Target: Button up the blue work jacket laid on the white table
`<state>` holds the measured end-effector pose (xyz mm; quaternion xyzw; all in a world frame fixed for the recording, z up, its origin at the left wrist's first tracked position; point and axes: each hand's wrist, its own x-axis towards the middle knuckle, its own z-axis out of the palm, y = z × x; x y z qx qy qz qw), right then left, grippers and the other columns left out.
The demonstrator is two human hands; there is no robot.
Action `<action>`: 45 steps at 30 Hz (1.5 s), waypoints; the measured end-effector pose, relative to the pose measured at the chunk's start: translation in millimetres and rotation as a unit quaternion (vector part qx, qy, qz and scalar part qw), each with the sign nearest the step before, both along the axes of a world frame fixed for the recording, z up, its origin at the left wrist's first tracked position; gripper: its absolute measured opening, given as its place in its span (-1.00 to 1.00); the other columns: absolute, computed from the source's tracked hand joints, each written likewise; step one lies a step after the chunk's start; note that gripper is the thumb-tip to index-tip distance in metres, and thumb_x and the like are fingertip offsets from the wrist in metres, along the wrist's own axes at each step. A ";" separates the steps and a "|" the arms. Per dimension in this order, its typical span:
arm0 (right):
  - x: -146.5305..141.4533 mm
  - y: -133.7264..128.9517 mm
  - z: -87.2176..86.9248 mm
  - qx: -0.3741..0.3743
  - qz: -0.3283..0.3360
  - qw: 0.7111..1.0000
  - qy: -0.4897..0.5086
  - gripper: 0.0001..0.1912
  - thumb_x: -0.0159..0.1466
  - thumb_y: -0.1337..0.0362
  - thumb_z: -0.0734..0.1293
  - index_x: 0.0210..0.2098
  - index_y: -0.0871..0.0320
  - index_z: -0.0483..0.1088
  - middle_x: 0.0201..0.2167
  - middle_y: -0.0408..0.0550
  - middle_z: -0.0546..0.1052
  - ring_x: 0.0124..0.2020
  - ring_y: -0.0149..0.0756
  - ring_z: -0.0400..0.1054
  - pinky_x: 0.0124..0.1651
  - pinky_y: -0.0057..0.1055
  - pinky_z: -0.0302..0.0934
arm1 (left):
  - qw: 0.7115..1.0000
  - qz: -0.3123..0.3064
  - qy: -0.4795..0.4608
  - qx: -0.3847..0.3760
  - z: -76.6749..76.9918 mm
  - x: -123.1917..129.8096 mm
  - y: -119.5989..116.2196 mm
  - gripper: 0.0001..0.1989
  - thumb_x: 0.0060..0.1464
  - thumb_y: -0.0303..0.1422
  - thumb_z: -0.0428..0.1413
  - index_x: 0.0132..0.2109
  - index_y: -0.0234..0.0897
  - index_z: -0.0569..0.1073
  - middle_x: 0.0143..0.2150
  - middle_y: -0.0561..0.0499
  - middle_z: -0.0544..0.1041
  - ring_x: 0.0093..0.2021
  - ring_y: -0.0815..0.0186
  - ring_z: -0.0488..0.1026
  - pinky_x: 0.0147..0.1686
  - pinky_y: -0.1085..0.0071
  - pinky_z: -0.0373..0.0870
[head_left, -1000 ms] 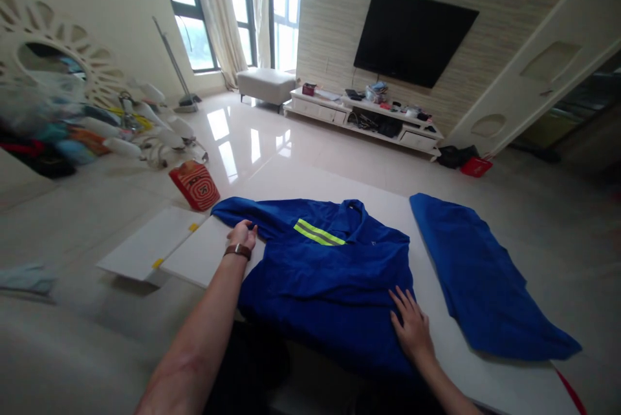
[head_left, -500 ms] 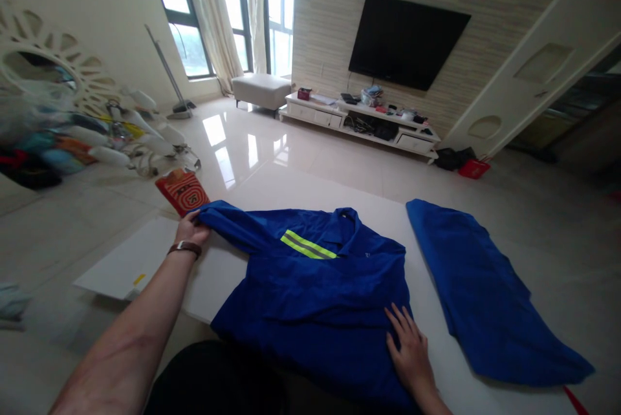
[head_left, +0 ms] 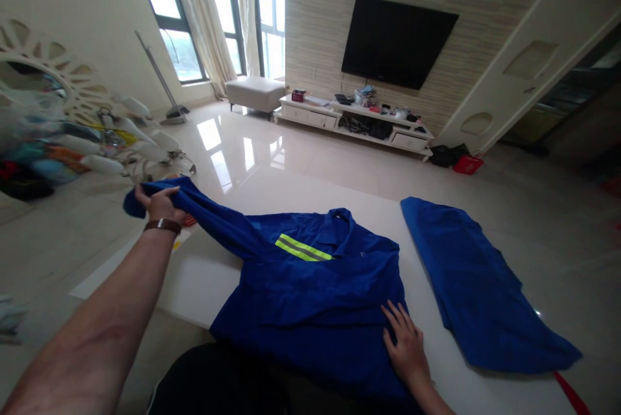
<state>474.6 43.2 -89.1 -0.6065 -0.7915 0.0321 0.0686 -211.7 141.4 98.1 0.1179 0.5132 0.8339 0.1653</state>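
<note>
A blue work jacket point(head_left: 315, 298) with a yellow-green and grey reflective stripe lies spread over a white table point(head_left: 194, 279), its collar toward the far side. My left hand point(head_left: 162, 205) grips the end of one sleeve and holds it stretched out to the left, above the table. Flat on the right side of the jacket's body rests my right hand point(head_left: 405, 340), fingers spread. Folded blue cloth point(head_left: 485, 292) lies on the table to the right of the jacket. The sleeve and my left hand mostly cover a red-orange packet point(head_left: 190, 221).
Beyond the table, a low white TV cabinet point(head_left: 310, 116) stands against the wall under a black television point(head_left: 398, 41). A grey ottoman point(head_left: 255, 93) sits by the windows. Assorted items and bags point(head_left: 63, 163) crowd the floor at left. A red bag point(head_left: 468, 164) lies near the cabinet.
My left hand has moved left and slightly up, pulling the sleeve out straighter and over the packet. My right hand has stayed on the jacket. The view has shifted slightly.
</note>
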 end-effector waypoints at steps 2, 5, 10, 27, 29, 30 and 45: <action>-1.0 -0.2 1.1 -0.004 -0.003 1.000 0.000 -0.43 0.37 0.17 0.10 0.37 -0.15 0.18 0.42 -0.17 0.17 0.45 -0.09 -0.05 0.27 0.02 0.09 | 0.992 0.000 0.121 0.044 30.5 43.6 5.2 0.08 -0.15 -0.76 0.20 0.41 -0.19 -0.15 0.28 -0.03 0.30 0.16 0.32 0.36 0.13 0.33 0.41; -2.5 -0.1 3.3 -0.009 -0.006 1.000 0.004 -0.42 0.37 0.18 0.10 0.37 -0.14 0.18 0.42 -0.15 0.17 0.45 -0.08 -0.05 0.27 0.03 0.07 | 0.921 -0.187 0.343 0.015 52.5 140.0 -9.9 0.16 -0.07 -0.53 0.34 0.48 -0.02 -0.20 0.40 -0.09 0.20 0.18 0.16 0.38 0.08 0.29 0.45; -3.1 -0.3 5.1 -0.004 -0.005 1.000 0.015 -0.43 0.35 0.19 0.12 0.35 -0.12 0.21 0.39 -0.12 0.23 0.43 -0.06 0.00 0.26 0.03 0.08 | 0.683 -0.566 0.456 -0.069 14.5 267.8 -56.8 -0.08 0.02 -0.25 0.32 0.45 -0.02 0.10 0.36 -0.15 0.29 0.01 0.11 0.51 0.08 0.15 0.47; -7.9 12.5 17.5 -0.038 -0.009 0.999 0.011 -0.59 0.38 0.11 0.16 0.04 0.07 0.53 0.12 0.03 0.52 0.23 0.03 0.24 0.33 -0.02 -0.09 | 0.506 -0.453 0.622 -0.389 -152.6 207.9 -48.9 -0.44 0.32 -0.02 -0.11 0.42 0.23 0.09 0.52 0.08 -0.02 0.52 -0.11 -0.31 0.26 -0.40 -0.59; -11.7 32.2 18.8 -0.030 -0.009 0.999 0.004 -0.58 0.38 0.12 0.16 0.08 0.08 0.51 0.13 0.05 0.51 0.22 0.00 0.23 0.35 -0.02 -0.14 | 0.514 -0.444 0.624 -0.386 -154.3 205.8 -29.4 -0.44 0.32 -0.03 -0.10 0.42 0.21 0.12 0.52 0.07 0.01 0.52 -0.10 -0.30 0.28 -0.37 -0.59; -14.2 44.1 19.5 -0.026 -0.008 1.000 0.000 -0.58 0.39 0.12 0.15 0.07 0.09 0.51 0.12 0.06 0.51 0.21 -0.02 0.24 0.35 -0.03 -0.16 | 0.518 -0.441 0.625 -0.384 -156.0 203.8 -17.5 -0.44 0.31 -0.03 -0.09 0.42 0.20 0.13 0.51 0.07 0.02 0.52 -0.10 -0.30 0.28 -0.36 -0.59; -54.9 197.7 73.7 -0.073 -0.041 0.996 -0.030 -0.66 0.36 0.20 0.15 -0.05 0.12 0.51 0.04 0.14 0.54 0.13 -0.05 0.31 0.24 -0.09 -0.06 | 0.562 -0.268 0.633 -0.459 -109.6 225.9 69.6 -0.38 0.28 -0.15 -0.06 0.44 -0.08 0.12 0.42 -0.26 0.18 0.36 -0.16 0.15 0.20 -0.18 0.18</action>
